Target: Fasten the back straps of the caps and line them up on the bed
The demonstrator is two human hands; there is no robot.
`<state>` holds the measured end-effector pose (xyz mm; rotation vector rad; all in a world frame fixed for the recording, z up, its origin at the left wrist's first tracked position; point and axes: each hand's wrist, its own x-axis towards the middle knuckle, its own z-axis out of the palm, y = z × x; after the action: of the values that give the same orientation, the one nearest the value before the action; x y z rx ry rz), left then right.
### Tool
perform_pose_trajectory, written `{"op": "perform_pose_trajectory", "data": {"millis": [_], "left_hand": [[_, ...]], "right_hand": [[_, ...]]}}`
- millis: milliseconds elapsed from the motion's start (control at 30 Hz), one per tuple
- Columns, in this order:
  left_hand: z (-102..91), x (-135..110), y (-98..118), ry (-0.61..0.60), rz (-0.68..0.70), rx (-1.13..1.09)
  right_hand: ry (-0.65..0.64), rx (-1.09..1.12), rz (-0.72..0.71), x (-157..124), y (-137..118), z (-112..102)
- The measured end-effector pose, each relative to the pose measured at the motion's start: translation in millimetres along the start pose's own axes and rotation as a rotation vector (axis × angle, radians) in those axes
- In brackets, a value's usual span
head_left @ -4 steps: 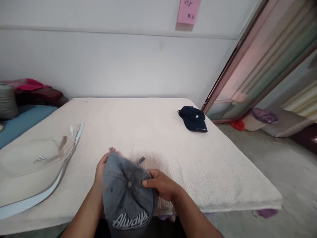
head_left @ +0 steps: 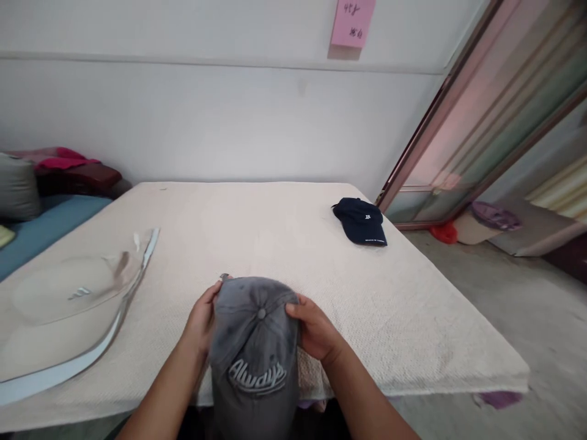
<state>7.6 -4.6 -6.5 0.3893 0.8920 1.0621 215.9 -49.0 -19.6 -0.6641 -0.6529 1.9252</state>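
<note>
A grey baseball cap with white "Always" lettering is held between my two hands over the table's near edge, its brim toward me. My left hand grips the cap's left side; its fingertips are partly hidden behind the crown. On the right side, my right hand pinches the crown's edge, thumb on top and fingers underneath. A small metal buckle shows at the cap's back left, by my left fingertips. Farther off, a navy cap lies on the table at the right, brim toward me.
A cream cloth covers the table. At the left lies a clear bag with a pale edge strip and a three-stripe mark. A white wall closes the far side. Bins stand on the floor at right.
The grey cap has moved right and slightly up, and its crown looks fuller and rounder. Both hands have shifted with it. The strap end behind the crown is now hidden.
</note>
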Motion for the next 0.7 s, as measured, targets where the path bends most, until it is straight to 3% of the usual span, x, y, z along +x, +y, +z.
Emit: {"op": "perform_pose_trajectory", "data": {"millis": [133, 333, 433, 567, 700], "left_hand": [[-1.6, -9.7, -17.4, 0.006, -0.207, -0.041], [-14.8, -39.9, -36.8, 0.057, -0.354, -0.113], [-19.1, -54.7, -42.2, 0.079, -0.262, -0.106], [-25.5, -60.6, -44.6, 0.082, -0.064, -0.053], [-24.6, -56.7, -15.5, 0.113, 0.093, -0.006]], "right_hand": [[0.175, 0.152, -0.196, 5.1, -17.5, -4.8], [0.301, 0.219, -0.28, 14.9, -26.3, -15.5], [0.376, 0.259, -0.258, 18.7, -23.5, -17.7], [0.454, 0.252, -0.12, 20.3, -17.6, -19.4], [0.511, 0.232, -0.07, 21.6, -13.1, -22.3]]}}
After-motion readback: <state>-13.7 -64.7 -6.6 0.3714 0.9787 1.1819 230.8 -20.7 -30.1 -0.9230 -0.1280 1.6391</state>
